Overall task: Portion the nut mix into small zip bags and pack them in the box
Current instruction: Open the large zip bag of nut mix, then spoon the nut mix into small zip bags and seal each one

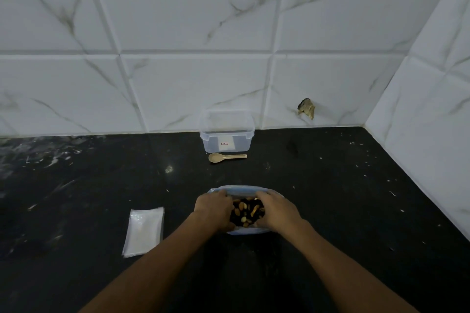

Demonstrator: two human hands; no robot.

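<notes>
Worktop: the worktop (330, 185) is black polished stone, scuffed and dotted with pale specks and smears, heaviest toward its left edge; a small glint of light shows near the middle.
Walls: large white tiles (193, 7) with grey-brown veining rise behind the worktop's back edge and along its right edge, meeting at the back right corner.
Damage: a chipped hole (306, 108) breaks the back wall low down, near that corner.
Box: a clear plastic box (227, 132), lid off, with a small white label on its front, stands against the back edge at mid-width.
Spoon: a pale spoon (226, 157) lies just in front of the box, bowl to the left.
Zip bags: a flat stack of clear zip bags (143, 231) lies toward the front, left of the hands.
Nut mix: the nut mix (248, 211) sits in a bluish-rimmed container (244, 187) near the front, at mid-width.
Left hand: the left hand (213, 211) grips the container's left side, fingers curled over its rim.
Right hand: the right hand (278, 212) grips the right side likewise.
</notes>
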